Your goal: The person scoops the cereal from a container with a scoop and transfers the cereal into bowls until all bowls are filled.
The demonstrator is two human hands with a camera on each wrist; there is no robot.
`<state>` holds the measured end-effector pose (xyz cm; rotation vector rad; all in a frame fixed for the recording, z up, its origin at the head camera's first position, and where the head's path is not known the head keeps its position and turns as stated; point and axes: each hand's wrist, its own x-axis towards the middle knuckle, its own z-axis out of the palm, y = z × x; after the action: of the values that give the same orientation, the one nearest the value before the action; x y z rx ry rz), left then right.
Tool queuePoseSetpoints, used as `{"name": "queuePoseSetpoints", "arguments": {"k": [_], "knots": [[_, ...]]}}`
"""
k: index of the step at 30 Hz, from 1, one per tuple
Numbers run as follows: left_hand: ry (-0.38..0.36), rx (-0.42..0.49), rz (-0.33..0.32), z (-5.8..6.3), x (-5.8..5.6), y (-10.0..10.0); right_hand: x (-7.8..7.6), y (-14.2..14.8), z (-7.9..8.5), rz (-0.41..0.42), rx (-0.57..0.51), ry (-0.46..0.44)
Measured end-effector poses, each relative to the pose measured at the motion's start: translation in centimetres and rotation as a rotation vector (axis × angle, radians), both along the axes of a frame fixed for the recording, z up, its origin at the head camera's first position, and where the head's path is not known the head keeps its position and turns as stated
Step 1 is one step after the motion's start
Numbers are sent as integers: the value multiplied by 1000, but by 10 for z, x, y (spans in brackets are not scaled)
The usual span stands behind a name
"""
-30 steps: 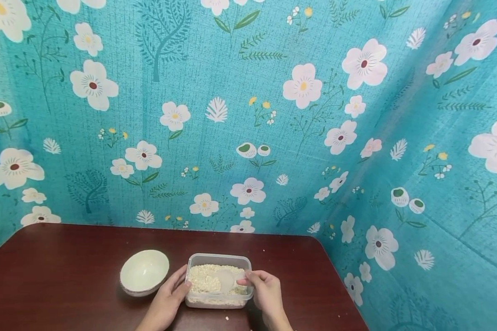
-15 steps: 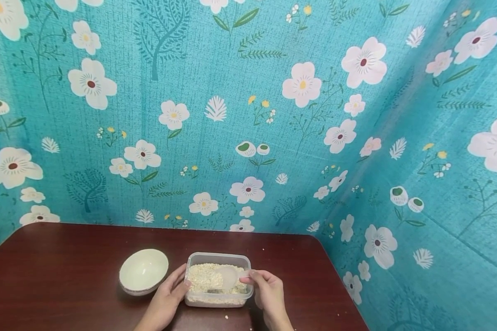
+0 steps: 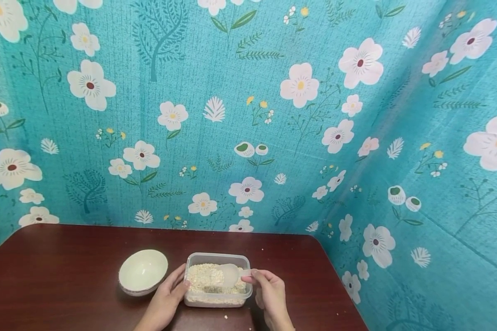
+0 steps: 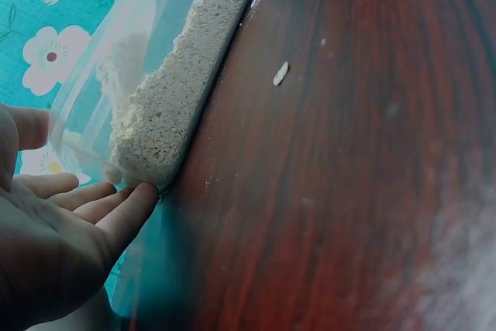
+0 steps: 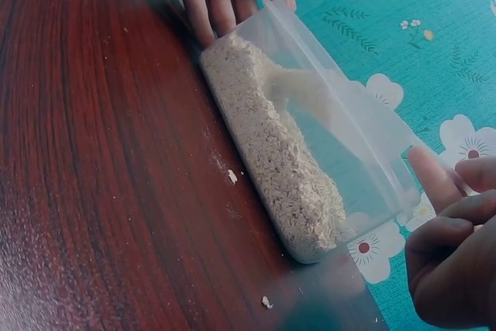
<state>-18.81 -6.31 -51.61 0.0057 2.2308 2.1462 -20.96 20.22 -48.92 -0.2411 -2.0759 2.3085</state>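
Observation:
A clear plastic container of oat flakes stands on the table. My left hand rests against its left end; in the left wrist view its fairly straight fingers touch the end wall. My right hand pinches the handle of a translucent white scoop at the container's right rim. The scoop's bowl is inside the container, over the oats, with flakes at its left end. In the right wrist view, the container wall blurs the scoop.
A white bowl stands left of the container. Loose flakes lie on the dark red-brown table. A turquoise flowered cloth hangs behind the table and along its right side.
The scoop has come up out of the oats and shifted slightly right, its bowl now showing more. My right hand moved a little right with it; my left hand stayed at the container.

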Motion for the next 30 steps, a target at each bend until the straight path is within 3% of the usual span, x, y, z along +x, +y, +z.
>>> {"name": "queuePoseSetpoints", "arguments": {"k": [11,16,24,30], "knots": [[17,32,-11,-1,0,0,1,3,1,16,-95,29],[19,-42,-9,3,-3,0,-2,4,3,16,-130,41],[46,-58,-6,18,-3,-1,-4,7,8,40,-166,76],[53,-106,-45,31,-7,-4,-5,6,15,29,-177,73]]}}
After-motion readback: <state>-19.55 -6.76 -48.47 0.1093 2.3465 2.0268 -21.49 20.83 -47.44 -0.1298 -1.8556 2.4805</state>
